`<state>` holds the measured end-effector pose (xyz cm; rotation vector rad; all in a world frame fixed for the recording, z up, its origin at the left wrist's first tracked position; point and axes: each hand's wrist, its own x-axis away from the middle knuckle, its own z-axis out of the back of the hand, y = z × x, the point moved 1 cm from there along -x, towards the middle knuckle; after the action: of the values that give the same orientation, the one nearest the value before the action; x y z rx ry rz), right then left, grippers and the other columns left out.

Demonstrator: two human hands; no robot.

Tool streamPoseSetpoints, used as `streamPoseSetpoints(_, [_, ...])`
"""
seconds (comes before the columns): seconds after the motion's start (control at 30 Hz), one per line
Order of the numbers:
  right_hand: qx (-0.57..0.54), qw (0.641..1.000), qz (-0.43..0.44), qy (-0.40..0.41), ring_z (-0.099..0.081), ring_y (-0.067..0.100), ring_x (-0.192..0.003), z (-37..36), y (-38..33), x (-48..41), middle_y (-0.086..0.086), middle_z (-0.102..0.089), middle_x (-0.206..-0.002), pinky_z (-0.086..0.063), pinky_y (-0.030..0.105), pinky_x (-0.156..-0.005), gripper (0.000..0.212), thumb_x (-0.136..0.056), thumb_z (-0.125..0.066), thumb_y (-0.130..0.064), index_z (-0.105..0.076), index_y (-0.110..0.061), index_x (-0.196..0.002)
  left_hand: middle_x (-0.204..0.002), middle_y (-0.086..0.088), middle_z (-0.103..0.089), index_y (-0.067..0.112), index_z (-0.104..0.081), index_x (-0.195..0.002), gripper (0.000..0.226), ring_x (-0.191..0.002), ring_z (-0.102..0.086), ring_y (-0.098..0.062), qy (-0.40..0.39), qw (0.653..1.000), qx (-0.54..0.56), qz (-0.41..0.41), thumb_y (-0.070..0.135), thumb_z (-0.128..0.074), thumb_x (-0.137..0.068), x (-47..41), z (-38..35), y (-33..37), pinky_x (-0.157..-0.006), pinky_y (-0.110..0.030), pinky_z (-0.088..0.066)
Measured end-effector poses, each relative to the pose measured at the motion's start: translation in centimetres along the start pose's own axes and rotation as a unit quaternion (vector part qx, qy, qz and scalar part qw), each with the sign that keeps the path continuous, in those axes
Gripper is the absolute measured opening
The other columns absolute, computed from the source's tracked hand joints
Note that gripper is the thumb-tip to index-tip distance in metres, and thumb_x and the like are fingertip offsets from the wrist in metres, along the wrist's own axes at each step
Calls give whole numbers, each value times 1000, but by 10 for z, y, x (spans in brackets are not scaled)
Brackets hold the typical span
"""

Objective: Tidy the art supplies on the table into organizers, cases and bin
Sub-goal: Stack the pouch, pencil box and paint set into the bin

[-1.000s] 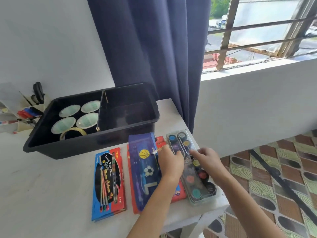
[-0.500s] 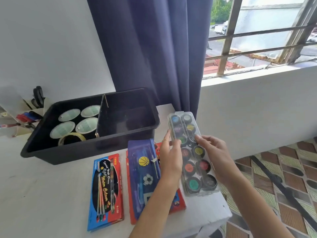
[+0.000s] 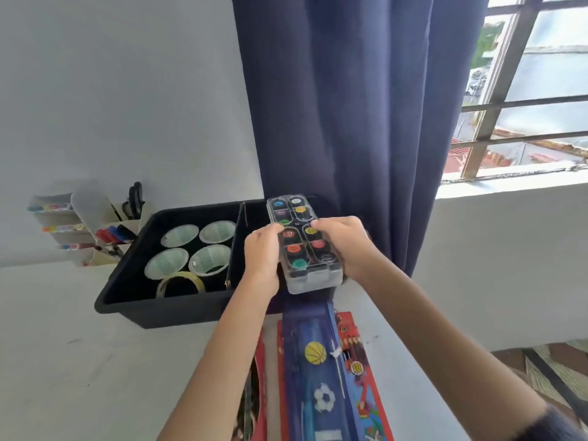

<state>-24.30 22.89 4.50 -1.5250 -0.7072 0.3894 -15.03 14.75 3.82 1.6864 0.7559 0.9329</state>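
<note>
Above bin [image 3: 133, 300]: paint case [image 3: 302, 243], lengthwise away.

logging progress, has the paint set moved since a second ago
Yes. It lay on the table in front of the black bin; now the left hand and right hand hold the paint set up over the bin's right side.

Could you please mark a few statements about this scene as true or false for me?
1. Both the left hand and the right hand hold the paint set. True.
2. The paint set lies flat on the table. False: it is held over the black bin.
3. Four round white cups sit in the bin's left compartment. True.
4. The blue pencil case is inside the bin. False: it lies on the table in front of the bin.
</note>
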Motion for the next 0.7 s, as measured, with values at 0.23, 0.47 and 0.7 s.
streamPoseSetpoints(0.23, [97, 994, -47, 15, -65, 33, -95, -38, 53, -85, 18, -68, -99, -54, 47, -86, 17, -90, -57, -14, -68, -1, -92, -93, -19, -67, 1, -63, -82, 10, -80, -66, -31, 42, 996, -78, 29, 4, -55, -88, -87, 19, -32, -72, -43, -57])
streamPoseSetpoints(0.47, [243, 965, -86, 44, -50, 18, -65, -44, 72, -101, 12, -55, -88, -34, 19, -38, 9, -89, -48, -1, -57, -3, -90, -87, -22, -66, 3, -62, -72, 14, -77, -62, -30, 6, 977, -203, 66, -8, -56, -77, -124, 21, -66, -74, -45, -54])
streamPoseSetpoints(0.7, [333, 942, -23, 41, -60, 23, -82, -44, 78, -102, 13, -63, -98, -50, 29, -63, 18, -86, -51, 4, -62, 0, -99, -90, -14, -71, 9, -70, -84, 19, -86, -67, -30, -20, 968, -237, 85, 0, -53, -81, -128, 24, -75, -83, -46, -55])
